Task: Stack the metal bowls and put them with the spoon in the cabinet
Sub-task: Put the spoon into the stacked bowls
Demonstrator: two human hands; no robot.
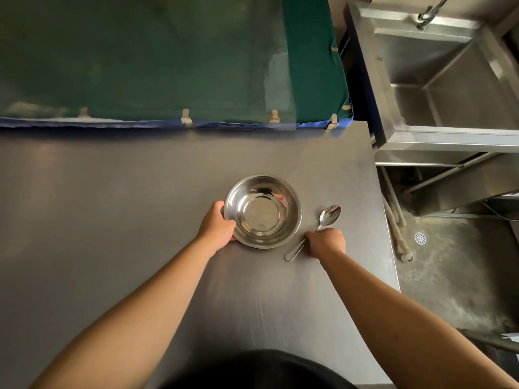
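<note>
A shiny metal bowl [263,211] stands upright on the grey steel counter [112,220]. Whether one bowl or a nested stack, I cannot tell. My left hand [220,224] grips its left rim, thumb at the edge. To the bowl's right lies a metal spoon [328,215], scoop pointing away from me, handle running back toward me. My right hand [327,241] is closed over the middle of the spoon's handle, with the handle's end sticking out at the lower left of the fist. No cabinet is in sight.
A green cloth with a blue hem [168,66] covers the surface behind the counter. A deep steel sink [449,80] stands at the upper right, past the counter's right edge. Below it lie a concrete floor with a drain [420,238] and some pipes.
</note>
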